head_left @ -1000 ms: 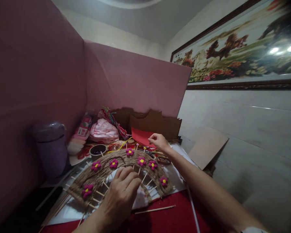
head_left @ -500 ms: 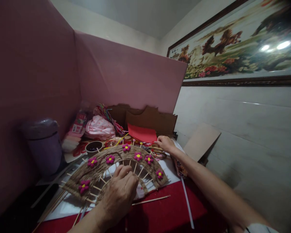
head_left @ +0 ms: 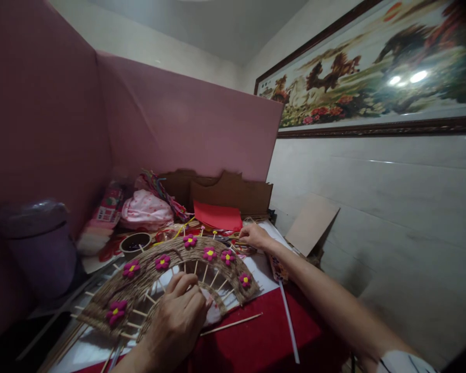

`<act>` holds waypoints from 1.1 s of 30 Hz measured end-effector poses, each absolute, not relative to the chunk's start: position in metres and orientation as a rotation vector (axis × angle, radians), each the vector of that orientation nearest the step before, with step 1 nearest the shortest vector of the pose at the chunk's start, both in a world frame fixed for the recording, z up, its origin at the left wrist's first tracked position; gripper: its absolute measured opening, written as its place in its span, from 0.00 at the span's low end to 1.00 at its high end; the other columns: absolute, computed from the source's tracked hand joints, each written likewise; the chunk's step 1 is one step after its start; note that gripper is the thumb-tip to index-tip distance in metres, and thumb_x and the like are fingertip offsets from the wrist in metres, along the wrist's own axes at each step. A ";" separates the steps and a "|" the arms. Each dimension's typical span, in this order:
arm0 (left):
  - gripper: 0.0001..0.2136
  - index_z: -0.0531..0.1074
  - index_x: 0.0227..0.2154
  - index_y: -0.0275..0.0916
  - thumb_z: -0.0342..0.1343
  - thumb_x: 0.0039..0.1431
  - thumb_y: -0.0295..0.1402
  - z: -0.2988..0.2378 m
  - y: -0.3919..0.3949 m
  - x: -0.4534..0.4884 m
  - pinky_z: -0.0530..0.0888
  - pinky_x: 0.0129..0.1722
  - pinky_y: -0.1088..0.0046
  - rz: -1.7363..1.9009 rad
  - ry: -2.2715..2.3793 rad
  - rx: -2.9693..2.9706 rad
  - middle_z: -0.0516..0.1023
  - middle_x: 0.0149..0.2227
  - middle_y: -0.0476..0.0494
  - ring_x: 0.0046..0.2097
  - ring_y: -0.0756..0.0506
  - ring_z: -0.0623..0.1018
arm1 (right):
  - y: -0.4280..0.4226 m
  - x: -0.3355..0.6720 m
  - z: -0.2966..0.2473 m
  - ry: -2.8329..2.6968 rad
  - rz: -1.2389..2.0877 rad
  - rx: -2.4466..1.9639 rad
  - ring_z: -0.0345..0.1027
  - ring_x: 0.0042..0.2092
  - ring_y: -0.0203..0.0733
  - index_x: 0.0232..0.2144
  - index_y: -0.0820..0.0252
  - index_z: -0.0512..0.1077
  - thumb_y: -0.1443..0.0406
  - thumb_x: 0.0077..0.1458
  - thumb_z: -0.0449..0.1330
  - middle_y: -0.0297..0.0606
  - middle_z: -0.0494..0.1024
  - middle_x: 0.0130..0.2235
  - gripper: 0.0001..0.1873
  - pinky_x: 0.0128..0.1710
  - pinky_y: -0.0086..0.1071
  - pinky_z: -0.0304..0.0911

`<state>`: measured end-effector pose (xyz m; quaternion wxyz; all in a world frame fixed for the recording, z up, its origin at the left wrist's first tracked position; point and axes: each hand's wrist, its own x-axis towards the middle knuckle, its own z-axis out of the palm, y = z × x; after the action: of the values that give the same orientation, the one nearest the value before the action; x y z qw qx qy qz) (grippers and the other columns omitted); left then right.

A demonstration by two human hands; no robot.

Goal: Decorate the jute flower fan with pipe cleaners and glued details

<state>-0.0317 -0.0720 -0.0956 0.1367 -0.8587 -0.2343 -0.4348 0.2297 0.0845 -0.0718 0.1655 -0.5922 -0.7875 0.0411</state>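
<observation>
A woven twine fan with thin wooden ribs and magenta felt-like flowers lies on white paper. My left hand is over its inner curve, fingers curled together; anything inside the fist is hidden. My right hand reaches past the fan's far right side, its fingertips pinched down among small items beside a pair of scissors. What those fingertips hold, if anything, does not show. Close to them lies a sheet of red paper. A thin wooden stick rests on the red tablecloth.
A dark-filled cup stands behind the fan's left part. A pink cloth bundle and a lidded tumbler are farther left. Torn cardboard leans at the back. A clear rod lies at the right.
The whole scene has shifted left as the head turned right. My right hand has moved slightly nearer the scissors, its fingers dipping lower. My left hand stays at the fan's inner curve.
</observation>
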 end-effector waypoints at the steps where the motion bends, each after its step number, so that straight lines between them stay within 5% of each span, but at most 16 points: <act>1: 0.10 0.61 0.23 0.38 0.48 0.55 0.18 -0.095 -0.072 -0.031 0.65 0.37 0.66 -1.259 -0.672 -2.485 0.65 0.21 0.49 0.33 0.46 0.67 | 0.086 0.229 -0.073 -2.263 0.149 -1.658 0.68 0.29 0.37 0.28 0.57 0.79 0.67 0.45 0.60 0.35 0.79 0.28 0.07 0.25 0.26 0.53; 15: 0.10 0.60 0.22 0.38 0.49 0.53 0.18 -0.096 -0.072 -0.030 0.65 0.37 0.65 -1.239 -0.658 -2.505 0.65 0.21 0.49 0.33 0.46 0.67 | 0.088 0.229 -0.102 -2.427 0.383 -1.257 0.62 0.33 0.36 0.18 0.61 0.73 0.75 0.35 0.63 0.34 0.72 0.28 0.06 0.31 0.26 0.53; 22: 0.10 0.61 0.22 0.38 0.49 0.54 0.18 -0.094 -0.071 -0.029 0.65 0.36 0.66 -1.235 -0.650 -2.505 0.66 0.20 0.49 0.32 0.46 0.67 | 0.097 0.238 -0.104 -2.050 0.605 -1.261 0.60 0.23 0.32 0.22 0.61 0.66 0.69 0.46 0.55 0.30 0.69 0.21 0.03 0.23 0.25 0.54; 33: 0.10 0.61 0.21 0.37 0.49 0.54 0.19 -0.100 -0.069 -0.028 0.66 0.36 0.65 -1.224 -0.644 -2.487 0.66 0.20 0.48 0.33 0.45 0.68 | 0.084 0.222 -0.047 -1.521 0.651 -1.020 0.60 0.22 0.32 0.30 0.57 0.58 0.55 0.50 0.50 0.28 0.67 0.23 0.12 0.24 0.27 0.59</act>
<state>-0.0275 -0.0690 -0.1003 0.1472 -0.8644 -0.2238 -0.4255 0.2220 0.0845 -0.0470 0.5638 -0.4335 -0.6463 0.2765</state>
